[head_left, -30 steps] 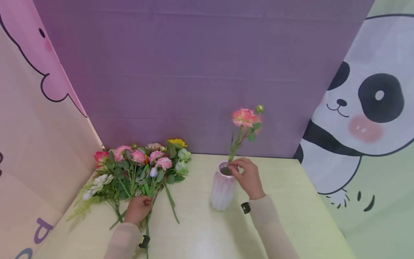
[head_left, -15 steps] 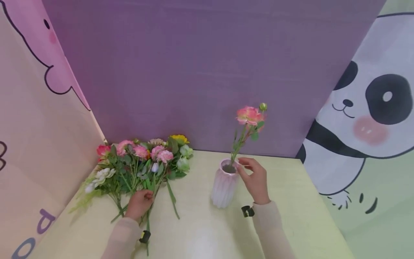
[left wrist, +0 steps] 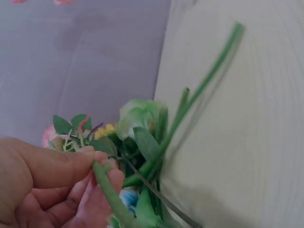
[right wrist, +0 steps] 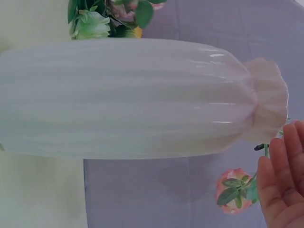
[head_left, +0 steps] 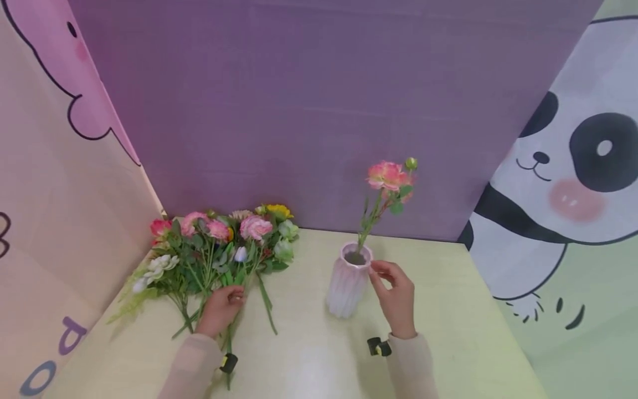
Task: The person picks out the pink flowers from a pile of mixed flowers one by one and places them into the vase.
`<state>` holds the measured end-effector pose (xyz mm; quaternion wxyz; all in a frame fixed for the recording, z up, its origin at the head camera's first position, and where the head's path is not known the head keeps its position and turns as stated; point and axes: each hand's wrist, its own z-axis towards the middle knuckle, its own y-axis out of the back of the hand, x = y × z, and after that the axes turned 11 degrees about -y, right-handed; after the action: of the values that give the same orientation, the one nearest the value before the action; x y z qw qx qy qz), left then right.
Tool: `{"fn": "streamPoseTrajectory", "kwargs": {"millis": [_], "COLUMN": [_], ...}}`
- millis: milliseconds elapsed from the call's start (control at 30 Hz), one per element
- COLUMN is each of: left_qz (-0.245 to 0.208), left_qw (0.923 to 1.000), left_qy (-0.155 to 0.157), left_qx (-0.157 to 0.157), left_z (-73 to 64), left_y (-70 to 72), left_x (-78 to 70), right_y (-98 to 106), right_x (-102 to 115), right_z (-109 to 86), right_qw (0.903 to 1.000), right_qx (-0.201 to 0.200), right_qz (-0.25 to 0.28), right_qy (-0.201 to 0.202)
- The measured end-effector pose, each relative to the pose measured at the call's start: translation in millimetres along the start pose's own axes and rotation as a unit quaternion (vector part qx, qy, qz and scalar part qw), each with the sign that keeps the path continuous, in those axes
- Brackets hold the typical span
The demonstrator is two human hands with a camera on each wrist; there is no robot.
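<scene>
Vase and Stem: Hand Positions

Left hand [head_left: 218, 313]: thumb and fingers pinch a green stem [left wrist: 110, 192] beside the flower pile [head_left: 199, 252]. Right hand [head_left: 399, 299]: fingers extended, near the vase [head_left: 345, 288] rim; contact unclear. Pink-orange flower [head_left: 386, 175]: stem inside vase mouth, tilted right.

Head view downward, right-wrist view facing vase [right wrist: 128, 97]
</scene>
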<state>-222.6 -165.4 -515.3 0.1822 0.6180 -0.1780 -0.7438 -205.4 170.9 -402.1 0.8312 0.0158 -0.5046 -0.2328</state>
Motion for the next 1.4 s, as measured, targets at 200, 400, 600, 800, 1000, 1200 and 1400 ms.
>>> {"fn": "streamPoseTrajectory", "kwargs": {"millis": [200,400,600,800,1000,1200,1400], "left_qz": [-0.017,-0.042,-0.061,-0.100,-0.134,-0.141,-0.156], "left_qw": [0.9996,0.9977,0.9935,0.9903,0.9870,0.9862,0.9841], "left_qy": [-0.019,-0.041,-0.076,-0.078,-0.073,-0.074,-0.070], "left_qx": [-0.015,-0.034,-0.059,-0.056,-0.051,-0.046,-0.048], "left_z": [1.4,0.3,-1.8,-2.2,-1.4,-3.5,-8.9], "left_y": [-4.4,-9.2,-14.6,-17.4,-21.1,-25.9,-31.4], "left_x": [-11.8,-24.6,-37.1,-54.2,-66.0,-71.5,-81.5], "right_y": [-0.8,-4.5,-12.1,-22.3,-33.9,-46.2,-54.8], "right_x": [-8.9,-16.0,-19.3,-23.4,-25.5,-36.6,-41.9], "right_z": [-12.8,-26.8,-40.1,-52.5,-60.3,-66.0,-67.3], "right_qw": [0.9997,0.9972,0.9928,0.9887,0.9858,0.9805,0.9709], "right_qx": [0.005,0.027,0.058,0.086,0.119,0.140,0.172], "right_qz": [0.017,0.041,0.045,0.061,0.061,0.088,0.120], "right_qy": [-0.015,-0.056,-0.095,-0.107,-0.101,-0.106,-0.116]}}
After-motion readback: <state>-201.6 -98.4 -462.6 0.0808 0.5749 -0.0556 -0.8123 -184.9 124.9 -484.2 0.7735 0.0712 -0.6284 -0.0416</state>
